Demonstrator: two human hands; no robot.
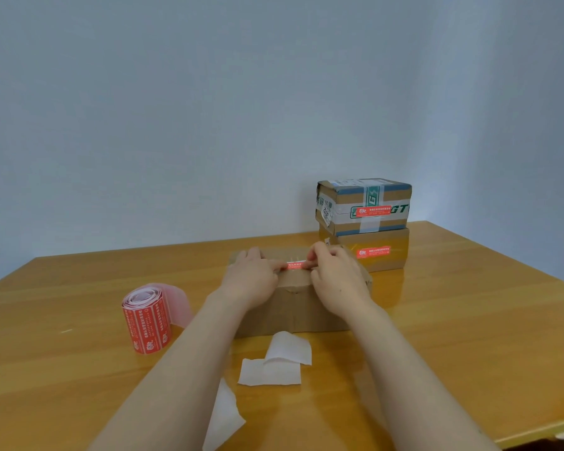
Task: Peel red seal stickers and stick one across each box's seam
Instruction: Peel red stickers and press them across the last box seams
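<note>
Here I see the red sticker (295,265) lying across the top of the near box (293,312); the left hand (249,276) presses its left end flat, the right hand (337,278) pinches its right end. The sticker roll (147,323) stands left.

A red seal sticker (295,265) is laid flat on top of the near box (293,310). Behind it to the right, an upper box (342,203) is stacked on a lower box (394,242), each marked with a red sticker on its front. The sticker roll (147,320) is stood upright left of the near box.
</note>
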